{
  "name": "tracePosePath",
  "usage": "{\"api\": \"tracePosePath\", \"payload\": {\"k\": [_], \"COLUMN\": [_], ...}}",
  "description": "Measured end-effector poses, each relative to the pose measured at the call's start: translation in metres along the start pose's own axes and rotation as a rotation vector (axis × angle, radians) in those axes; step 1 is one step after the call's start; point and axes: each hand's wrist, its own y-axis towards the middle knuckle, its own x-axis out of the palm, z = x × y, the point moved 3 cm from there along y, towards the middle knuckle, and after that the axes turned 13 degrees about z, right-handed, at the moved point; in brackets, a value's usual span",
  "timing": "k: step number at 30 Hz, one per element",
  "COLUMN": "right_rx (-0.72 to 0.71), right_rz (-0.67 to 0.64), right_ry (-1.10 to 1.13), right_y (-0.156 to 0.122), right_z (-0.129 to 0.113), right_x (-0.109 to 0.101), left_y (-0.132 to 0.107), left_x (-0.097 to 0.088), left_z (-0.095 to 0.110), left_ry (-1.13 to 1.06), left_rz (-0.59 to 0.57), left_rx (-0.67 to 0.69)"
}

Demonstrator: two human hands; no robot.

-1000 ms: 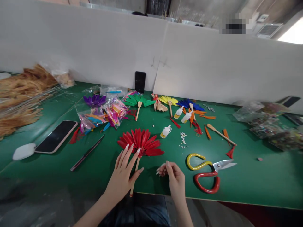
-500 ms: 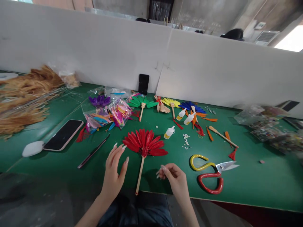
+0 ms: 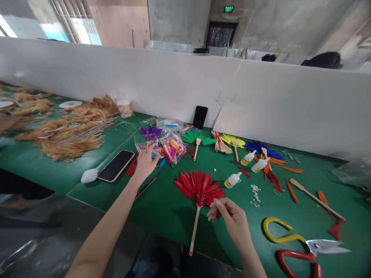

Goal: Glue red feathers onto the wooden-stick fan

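Red feather fan (image 3: pixel 199 195) lay on the green table (image 3: pixel 162 202) right in front of me, handle (image 3: pixel 194 231) pointing my way. My left hand (image 3: pixel 145 164) was over by the plastic bags of feathers (image 3: pixel 175 147), fingers loosely spread. Right hand (image 3: pixel 228 216) hovered beside the fan, fingertips pressed together, couldn't tell if around anything.

From where I stand, there's one camera, worn on the person's head, facing forward and down over the green table (image 3: pixel 162 210). It's close to the work: the left forearm (image 3: pixel 106 224) meets the frame's edge between seven and eight o'clock, the right forearm (image 3: pixel 249 251) about five. Its view clears the white partition (image 3: pixel 179 83) at twelve, with an exit sign (image 3: pixel 228 9) near one.
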Motion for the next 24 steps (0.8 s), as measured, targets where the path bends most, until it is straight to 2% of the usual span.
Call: {"api": "tracePosePath", "payload": {"k": [4,7,10,13,18,21,24], "right_rx": [-0.005,-0.043,-0.081,-0.067,-0.026,-0.022,-0.024], "right_rz": [-0.030,-0.030,-0.062,-0.030,-0.035,-0.021,-0.015], "right_ry": [0.031,0.049,0.064,0.119,0.140,0.153,0.206], "right_y": [0.043,0.077,0.099,0.108,0.103,0.099,0.100], "right_z": [-0.019,-0.028,-0.029,-0.019,-0.005,-0.006,-0.008], "right_x": [0.025,0.044,0.058,0.061,0.055,0.053,0.054], "left_y": [0.036,0.040,0.034,0.033,0.037,0.036,0.032], "left_x": [0.033,0.057,0.070,0.072,0.060,0.051,0.042], "left_z": [0.012,0.018,0.019,0.017,0.017,0.022,0.032], "left_ry": [0.025,0.042,0.014,-0.075,-0.278,-0.514,-0.800], "left_rz": [-0.007,0.010,0.050,0.111,0.209,0.262,0.238], "left_rx": [-0.076,-0.150,-0.180,-0.155,-0.105,-0.117,-0.142]}}
